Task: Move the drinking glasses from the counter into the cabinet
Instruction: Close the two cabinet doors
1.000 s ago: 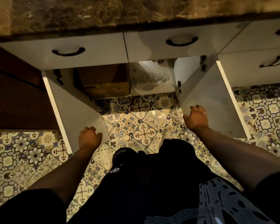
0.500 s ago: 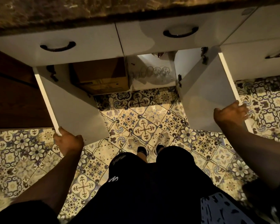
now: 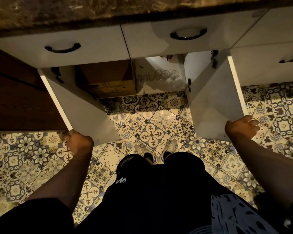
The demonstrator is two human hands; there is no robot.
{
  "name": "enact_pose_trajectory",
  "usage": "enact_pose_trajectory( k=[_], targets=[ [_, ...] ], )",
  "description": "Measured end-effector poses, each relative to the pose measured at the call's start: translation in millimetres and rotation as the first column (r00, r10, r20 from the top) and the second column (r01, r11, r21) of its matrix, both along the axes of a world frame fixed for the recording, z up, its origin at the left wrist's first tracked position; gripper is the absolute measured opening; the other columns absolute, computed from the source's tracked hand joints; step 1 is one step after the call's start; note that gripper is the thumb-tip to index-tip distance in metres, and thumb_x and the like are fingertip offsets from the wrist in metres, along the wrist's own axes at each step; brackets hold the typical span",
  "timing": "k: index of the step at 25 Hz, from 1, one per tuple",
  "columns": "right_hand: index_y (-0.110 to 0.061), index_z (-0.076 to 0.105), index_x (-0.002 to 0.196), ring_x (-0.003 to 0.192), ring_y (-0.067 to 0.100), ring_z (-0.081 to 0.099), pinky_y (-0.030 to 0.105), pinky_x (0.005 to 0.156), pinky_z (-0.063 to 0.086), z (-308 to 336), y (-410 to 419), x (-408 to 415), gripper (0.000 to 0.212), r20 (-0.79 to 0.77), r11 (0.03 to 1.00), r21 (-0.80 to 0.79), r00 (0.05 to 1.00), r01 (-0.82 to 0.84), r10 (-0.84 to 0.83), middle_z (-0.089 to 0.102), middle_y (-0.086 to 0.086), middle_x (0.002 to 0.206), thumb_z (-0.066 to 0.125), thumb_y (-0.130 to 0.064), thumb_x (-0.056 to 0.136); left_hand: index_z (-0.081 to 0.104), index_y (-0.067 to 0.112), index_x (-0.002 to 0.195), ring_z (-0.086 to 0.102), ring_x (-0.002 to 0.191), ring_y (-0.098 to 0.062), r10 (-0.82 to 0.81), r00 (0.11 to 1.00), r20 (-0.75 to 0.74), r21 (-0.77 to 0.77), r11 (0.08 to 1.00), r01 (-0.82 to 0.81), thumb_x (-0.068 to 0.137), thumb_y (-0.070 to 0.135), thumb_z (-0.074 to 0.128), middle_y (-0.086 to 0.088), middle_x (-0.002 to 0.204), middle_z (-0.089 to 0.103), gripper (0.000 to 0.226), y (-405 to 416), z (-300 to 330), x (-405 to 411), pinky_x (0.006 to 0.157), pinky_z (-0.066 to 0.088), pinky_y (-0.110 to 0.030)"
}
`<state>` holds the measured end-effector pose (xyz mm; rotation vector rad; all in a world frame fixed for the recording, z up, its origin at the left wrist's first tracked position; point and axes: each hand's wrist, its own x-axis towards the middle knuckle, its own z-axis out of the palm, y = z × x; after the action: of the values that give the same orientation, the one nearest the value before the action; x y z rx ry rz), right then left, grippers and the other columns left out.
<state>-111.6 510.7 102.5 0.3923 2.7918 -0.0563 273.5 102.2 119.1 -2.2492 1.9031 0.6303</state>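
Several clear drinking glasses (image 3: 161, 75) stand in a row on the floor of the open lower cabinet (image 3: 159, 88), in its right half. Both white doors are swung wide open. My left hand (image 3: 78, 142) grips the outer edge of the left cabinet door (image 3: 85, 114). My right hand (image 3: 242, 126) grips the lower outer corner of the right cabinet door (image 3: 215, 102). The stone counter (image 3: 125, 9) runs along the top; no glasses show on the strip in view.
A brown cardboard box (image 3: 107, 80) fills the cabinet's left half. Two white drawers (image 3: 188, 33) with dark handles sit above the cabinet, more drawers at the right. A dark wooden panel (image 3: 15, 98) stands at the left. My shoes (image 3: 152, 146) rest on patterned floor tiles.
Both hands moved from the doors' inner faces out to their outer edges and took hold. My view rose and pulled back from the cabinet.
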Motion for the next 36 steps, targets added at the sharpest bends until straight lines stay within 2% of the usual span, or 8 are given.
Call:
enact_pose_trajectory(
  k=[9,15,22,25,28,30,33,36],
  targets=[
    [0.003,0.045,0.128,0.12,0.053,0.043,0.051,0.105,0.036,2,-24,47,0.053,-0.053,0.97,-0.15,0.981,-0.191,0.185,0.044,0.034,0.132,0.066,0.001,0.079,0.042,0.016,0.143,0.055,0.117,-0.047,-0.053,0.995,-0.085,0.015,0.998,0.054,0.085,0.016,0.07,-0.026,0.129,0.056,0.064,21,-5,-38,0.099,0.048,-0.054],
    [0.004,0.046,0.133,0.124,0.048,0.045,0.046,0.106,0.041,9,-62,60,0.055,0.042,0.95,-0.277,0.986,-0.142,0.16,0.047,0.032,0.134,0.065,-0.001,0.081,0.036,0.015,0.152,0.057,0.121,-0.046,-0.071,0.985,-0.16,0.05,0.996,0.08,0.085,0.012,0.067,-0.024,0.133,0.058,0.074,21,-3,-78,0.102,0.05,-0.052],
    [0.004,0.067,0.118,0.113,0.041,0.064,0.036,0.089,0.05,7,-87,50,0.036,0.224,0.899,-0.423,0.949,-0.111,0.222,0.069,0.025,0.119,0.07,-0.018,0.09,0.035,0.018,0.156,0.063,0.118,-0.04,-0.075,0.981,-0.181,0.014,0.997,0.078,0.096,0.024,0.064,-0.019,0.135,0.063,0.067,30,-4,-126,0.094,0.053,-0.042],
    [0.0,0.068,0.119,0.111,0.039,0.066,0.035,0.091,0.051,-1,-100,52,0.037,0.285,0.869,-0.491,0.932,-0.057,0.222,0.071,0.023,0.117,0.071,-0.025,0.092,0.045,0.019,0.151,0.063,0.119,-0.039,0.014,0.966,-0.26,0.025,1.0,-0.008,0.095,0.026,0.067,-0.017,0.139,0.061,0.06,25,-9,-141,0.093,0.054,-0.042],
    [0.001,0.066,0.118,0.102,0.04,0.071,0.048,0.093,0.056,-10,-121,52,0.037,0.348,0.834,-0.549,0.921,0.046,0.178,0.072,0.023,0.114,0.071,-0.025,0.092,0.048,0.017,0.15,0.064,0.119,-0.034,0.133,0.916,-0.377,0.034,0.991,-0.129,0.094,0.025,0.07,-0.015,0.135,0.064,0.06,17,-12,-151,0.099,0.054,-0.04],
    [0.005,0.065,0.117,0.088,0.035,0.075,0.046,0.08,0.062,-12,-141,49,0.037,0.413,0.81,-0.574,0.896,0.119,0.161,0.071,0.025,0.113,0.072,-0.021,0.092,0.054,0.015,0.142,0.065,0.115,-0.033,0.193,0.878,-0.438,0.022,0.979,-0.204,0.091,0.021,0.074,-0.014,0.125,0.067,0.056,10,-14,-158,0.098,0.055,-0.039],
    [0.011,0.063,0.118,0.048,0.011,0.07,0.026,0.045,0.057,-13,-180,47,0.036,0.492,0.734,-0.622,0.865,0.274,0.094,0.069,0.027,0.114,0.073,-0.012,0.092,0.052,0.01,0.129,0.068,0.106,-0.034,0.332,0.799,-0.501,0.12,0.941,-0.316,0.082,0.014,0.082,-0.014,0.115,0.066,0.055,-6,-16,-168,0.091,0.059,-0.043],
    [0.013,0.062,0.118,0.089,0.035,0.075,0.045,0.069,0.063,-8,-222,46,0.034,0.541,0.634,-0.647,0.841,0.423,-0.009,0.068,0.027,0.118,0.072,-0.003,0.09,0.052,0.003,0.133,0.072,0.1,-0.038,0.545,0.637,-0.545,0.365,0.838,-0.405,0.081,0.001,0.081,-0.023,0.12,0.067,0.059,-22,-22,-176,0.084,0.061,-0.05]
  ],
)
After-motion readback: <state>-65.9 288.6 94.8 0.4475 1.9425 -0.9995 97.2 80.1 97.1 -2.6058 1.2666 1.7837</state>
